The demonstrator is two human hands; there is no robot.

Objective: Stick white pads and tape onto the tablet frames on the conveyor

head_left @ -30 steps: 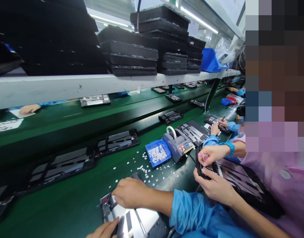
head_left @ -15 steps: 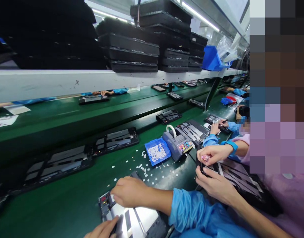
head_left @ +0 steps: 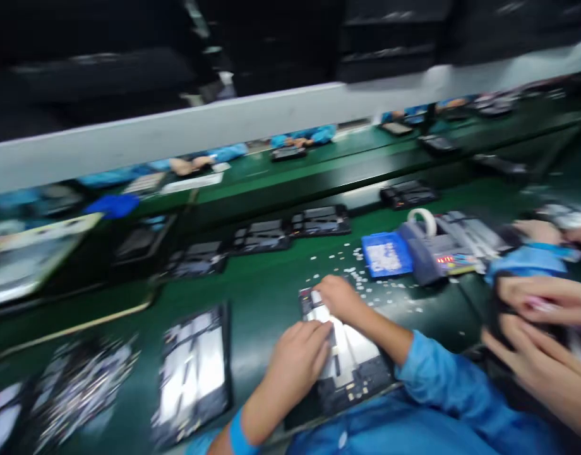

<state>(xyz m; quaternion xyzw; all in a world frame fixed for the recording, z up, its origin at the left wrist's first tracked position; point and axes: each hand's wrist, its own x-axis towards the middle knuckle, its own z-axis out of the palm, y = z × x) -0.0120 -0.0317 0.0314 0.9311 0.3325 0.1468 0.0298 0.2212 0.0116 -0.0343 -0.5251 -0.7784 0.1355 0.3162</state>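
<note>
An opened tablet (head_left: 350, 354) with bright silver battery panels lies before me on the green bench. My left hand (head_left: 297, 354) is closed on its left edge, fingers bent over the rim. At the tablet's far end, my right hand (head_left: 340, 297) has its fingers pressed together over the inner parts; whatever is between them is hidden. Beyond that hand, small white pieces (head_left: 359, 278) are scattered on the bench. A blue tray (head_left: 372, 256) holds more of these pieces, beside a grey tape dispenser (head_left: 423, 253) with lit red digits.
Another opened tablet (head_left: 193, 373) lies left of me, near a blurred heap of thin parts (head_left: 82, 385). A row of opened tablets (head_left: 262, 235) lies further back. A co-worker's hands (head_left: 541, 322) work close on the right. A shelf edge (head_left: 271, 117) with black trays spans above.
My view has swung left and down, bringing the left side of the bench and more of my left hand into sight. Both hands stay at the same tablet.
</note>
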